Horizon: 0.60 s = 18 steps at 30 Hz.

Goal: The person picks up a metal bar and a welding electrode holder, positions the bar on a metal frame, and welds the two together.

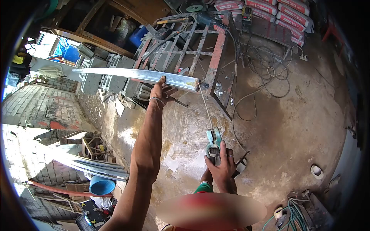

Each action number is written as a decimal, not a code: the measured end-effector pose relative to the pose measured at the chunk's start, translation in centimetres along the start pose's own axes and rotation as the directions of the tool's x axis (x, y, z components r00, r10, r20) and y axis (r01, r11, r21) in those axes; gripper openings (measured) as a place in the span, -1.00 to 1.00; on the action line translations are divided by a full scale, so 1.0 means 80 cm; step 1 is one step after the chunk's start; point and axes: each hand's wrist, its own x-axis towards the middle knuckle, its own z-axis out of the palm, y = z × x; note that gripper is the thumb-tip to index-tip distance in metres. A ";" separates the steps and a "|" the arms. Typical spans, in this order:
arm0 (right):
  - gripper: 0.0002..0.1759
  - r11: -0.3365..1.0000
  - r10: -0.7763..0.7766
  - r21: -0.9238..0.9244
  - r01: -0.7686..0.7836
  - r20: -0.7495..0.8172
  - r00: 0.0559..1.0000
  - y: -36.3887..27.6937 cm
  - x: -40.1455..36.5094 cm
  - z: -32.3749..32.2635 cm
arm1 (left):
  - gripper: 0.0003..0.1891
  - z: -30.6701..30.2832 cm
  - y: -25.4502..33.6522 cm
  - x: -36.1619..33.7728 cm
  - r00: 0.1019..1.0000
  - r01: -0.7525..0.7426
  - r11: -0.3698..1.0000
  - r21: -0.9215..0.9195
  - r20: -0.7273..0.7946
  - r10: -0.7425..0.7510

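Observation:
My left hand [158, 92] grips a long silvery metal bar [135, 74], thumb on its near face and fingers behind it. The bar's right end lies at the corner of a rusty metal frame table [216, 63]. My right hand [222, 167] is closed around a teal welding electrode holder [213, 143]. A thin welding rod [205, 106] runs up from its jaws, with the tip right at the bar's right end. Both forearms come in from below; a blurred oval covers the bottom of the view.
An angle grinder [210, 22] and a hammer [173, 20] lie on the frame table. Tangled cables [269, 73] spread over the floor on the right. Stacked sacks [291, 17] stand at the back. A blue basin [102, 185] and a green hose [296, 215] are lower down.

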 end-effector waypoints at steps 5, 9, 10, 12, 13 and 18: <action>-0.05 1.000 -0.006 0.008 0.006 0.000 1.000 0.003 -0.001 0.003 | -0.20 -0.007 -0.003 0.014 1.000 0.024 1.000 -0.017 0.000 -0.024; -0.05 1.000 -0.015 0.004 0.015 -0.003 1.000 0.000 0.001 0.001 | -0.19 -0.005 -0.003 0.011 1.000 0.024 0.999 -0.025 0.001 -0.024; -0.05 1.000 -0.016 0.003 0.016 -0.003 1.000 0.000 0.000 0.001 | -0.21 -0.004 -0.002 0.009 1.000 0.021 1.000 -0.018 -0.001 -0.021; -0.03 1.000 -0.012 -0.016 0.012 -0.003 1.000 0.000 -0.001 0.001 | -0.24 -0.004 -0.001 0.005 1.000 -0.016 1.000 -0.016 -0.008 0.015; -0.03 1.000 -0.012 -0.015 0.012 -0.003 1.000 0.002 -0.003 0.003 | -0.27 -0.005 0.000 0.002 0.999 -0.049 0.999 -0.021 -0.013 0.049; 0.02 0.999 -0.030 0.024 0.031 -0.043 0.999 0.001 -0.002 0.003 | -0.53 -0.020 -0.019 0.012 0.915 -0.349 0.927 -0.134 0.163 0.368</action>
